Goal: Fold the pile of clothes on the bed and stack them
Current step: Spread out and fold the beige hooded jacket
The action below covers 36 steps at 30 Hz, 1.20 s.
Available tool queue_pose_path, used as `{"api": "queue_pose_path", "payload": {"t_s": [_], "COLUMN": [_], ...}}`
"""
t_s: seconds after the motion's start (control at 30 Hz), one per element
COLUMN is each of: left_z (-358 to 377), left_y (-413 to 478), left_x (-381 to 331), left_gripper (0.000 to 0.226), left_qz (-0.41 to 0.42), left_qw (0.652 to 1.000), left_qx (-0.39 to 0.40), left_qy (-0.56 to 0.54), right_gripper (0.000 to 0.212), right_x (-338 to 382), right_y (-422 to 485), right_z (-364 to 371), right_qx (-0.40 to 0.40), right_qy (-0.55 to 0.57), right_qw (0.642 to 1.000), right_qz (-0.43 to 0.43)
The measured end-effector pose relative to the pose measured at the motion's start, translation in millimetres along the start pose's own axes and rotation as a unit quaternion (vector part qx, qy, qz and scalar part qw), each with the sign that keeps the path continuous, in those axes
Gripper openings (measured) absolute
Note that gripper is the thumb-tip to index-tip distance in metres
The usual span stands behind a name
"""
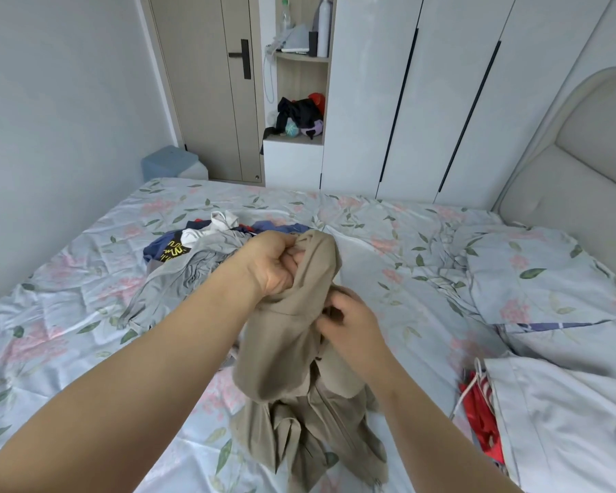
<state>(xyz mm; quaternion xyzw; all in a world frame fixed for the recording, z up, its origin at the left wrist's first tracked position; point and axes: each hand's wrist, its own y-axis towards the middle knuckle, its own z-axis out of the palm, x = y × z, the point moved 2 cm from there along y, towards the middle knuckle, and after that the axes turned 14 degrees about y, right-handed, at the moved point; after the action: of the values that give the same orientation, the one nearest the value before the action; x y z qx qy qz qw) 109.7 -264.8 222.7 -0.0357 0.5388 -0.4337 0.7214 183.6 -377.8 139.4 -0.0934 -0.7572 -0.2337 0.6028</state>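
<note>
Matt tan cloth garment [292, 350] – smooth floral cotton-like bedsheet [68, 314] – glossy white wardrobe doors [441, 101].

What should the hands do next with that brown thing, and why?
Probably shake it out and lay it flat on the bed. Both the left hand and right hand grip the tan garment, which hangs bunched and crumpled, its lower part heaped on the sheet. It likely can't be folded neatly until spread.
</note>
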Motion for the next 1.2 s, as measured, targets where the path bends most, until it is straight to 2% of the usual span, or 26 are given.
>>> {"api": "queue_pose_path", "payload": {"t_s": [0.03,0.1,0.2,0.27,0.33,0.37,0.4,0.43,0.5,0.53,0.57,0.6,0.63,0.67,0.7,0.77,0.83,0.9,0.97,1.0,1.07,1.13,1.2], "left_z": [-0.9,-7.9,-20.7,-27.9,-35.6,-39.0,-42.5,-44.0,-36.7,-33.3,-30.5,-27.5,-25.4,-25.7,-26.7,-26.7,-22.6,-14.9,-6.9,-4.6,-3.2,-8.9,-17.6], "left_y": [-1.3,-1.5,-1.0,0.4,2.8,4.1,6.2,7.6,2.8,2.4,4.2,4.3,3.8,4.4,5.9,4.4,-1.8,-9.4,-16.5,-19.5,-21.9,-16.9,-9.5], "left_x": [-0.6,-1.2,1.1,4.5,7.0,9.1,13.8,19.4,37.4,47.0,54.6,58.0,57.7,54.4,49.6,34.6,18.3,3.4,-8.1,-13.5,-25.2,-38.5,-47.1], "left_gripper": [0.037,0.039,0.039,0.033,0.018,0.027,0.05,0.073,0.102,0.099,0.081,0.048,0.014,0.01,0.02,0.022,0.02,0.023,0.028,0.029,0.031,0.034,0.028], "left_qz": [0.004,0.015,0.022,0.038,0.091,0.125,0.154,0.174,0.174,0.169,0.171,0.17,0.17,0.177,0.177,0.158,0.128,0.089,0.059,0.049,0.037,0.071,0.152], "left_qw": [1.0,1.0,0.999,0.994,0.983,0.979,0.972,0.955,0.885,0.847,0.822,0.817,0.826,0.84,0.861,0.925,0.967,0.979,0.977,0.974,0.971,0.978,0.981], "left_qx": [0.005,0.003,-0.022,-0.063,-0.086,-0.065,-0.018,0.046,0.159,0.188,0.2,0.177,0.137,0.089,0.043,-0.004,0.005,0.037,0.072,0.086,0.104,0.095,0.088], "left_qy": [-0.01,-0.025,0.008,0.084,0.136,0.15,0.176,0.234,0.402,0.467,0.505,0.522,0.52,0.506,0.475,0.347,0.222,0.179,0.19,0.205,0.214,0.17,0.086], "right_gripper": [0.009,0.025,0.029,0.029,0.033,0.033,0.029,0.023,0.018,0.02,0.022,0.023,0.024,0.025,0.025,0.023,0.033,0.047,0.05,0.045,0.028,0.007,0.01], "right_x": [2.1,3.4,7.3,11.5,20.4,26.4,32.0,37.9,50.5,55.2,58.9,61.9,63.4,61.9,58.7,44.3,20.9,-1.9,-16.1,-17.0,-10.7,2.6,18.5], "right_y": [2.4,6.2,12.4,17.9,23.2,26.5,29.5,31.7,35.5,37.4,39.5,40.6,40.9,40.9,39.0,32.6,18.1,2.2,-4.3,-2.9,6.4,17.8,28.1], "right_z": [-2.9,-12.4,-26.3,-39.7,-54.6,-60.6,-63.7,-63.7,-55.6,-50.9,-47.8,-47.5,-49.5,-53.0,-56.9,-60.8,-55.6,-45.3,-36.3,-34.4,-37.4,-44.2,-51.6], "right_qx": [-0.027,-0.052,-0.107,-0.194,-0.252,-0.264,-0.261,-0.251,-0.212,-0.188,-0.172,-0.165,-0.165,-0.167,-0.165,-0.135,-0.058,0.042,0.111,0.118,0.094,0.088,0.083], "right_qy": [0.017,0.075,0.149,0.238,0.304,0.318,0.318,0.311,0.294,0.29,0.286,0.283,0.29,0.317,0.362,0.427,0.366,0.233,0.125,0.094,0.067,0.078,0.154], "right_qw": [0.999,0.994,0.975,0.938,0.901,0.891,0.891,0.896,0.911,0.917,0.921,0.923,0.92,0.912,0.897,0.878,0.914,0.951,0.957,0.957,0.964,0.97,0.965], "right_qz": [0.015,0.061,0.125,0.163,0.182,0.187,0.191,0.193,0.196,0.198,0.201,0.203,0.205,0.202,0.192,0.168,0.168,0.197,0.236,0.247,0.241,0.211,0.196]}}
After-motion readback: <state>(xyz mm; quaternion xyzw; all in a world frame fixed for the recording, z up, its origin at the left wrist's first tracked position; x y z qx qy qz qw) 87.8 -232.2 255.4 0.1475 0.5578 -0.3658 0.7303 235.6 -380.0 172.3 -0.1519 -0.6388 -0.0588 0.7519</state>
